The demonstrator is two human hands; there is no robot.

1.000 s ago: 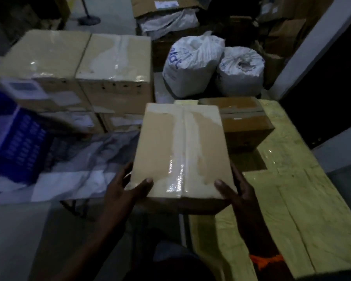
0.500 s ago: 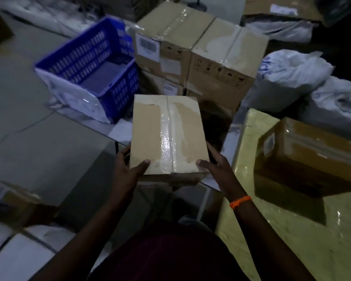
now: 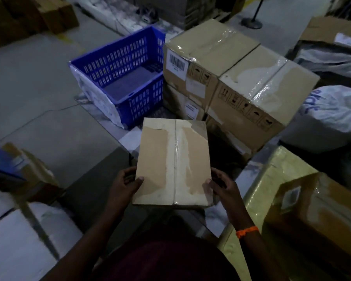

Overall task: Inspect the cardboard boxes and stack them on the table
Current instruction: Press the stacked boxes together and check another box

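Note:
I hold a small taped cardboard box [image 3: 172, 163] in front of me, its taped top facing up. My left hand [image 3: 123, 184] grips its left near edge, thumb on top. On the right near edge my right hand [image 3: 223, 186] grips it the same way; an orange band circles that wrist. The box hangs over the floor, left of the yellow wrapped table [image 3: 257, 197]. A darker taped box [image 3: 320, 216] with a small label stands on that table at the right.
A blue slotted crate [image 3: 126, 78] sits on the floor ahead. Two large taped cartons [image 3: 241, 78] are stacked beyond the held box. White sacks [image 3: 332, 118] lie at the right. More boxes [image 3: 28, 175] and white surfaces are at the left.
My view has swung left, away from the table; the box on it now lies at the far right. Both hands keep the same hold on the small box.

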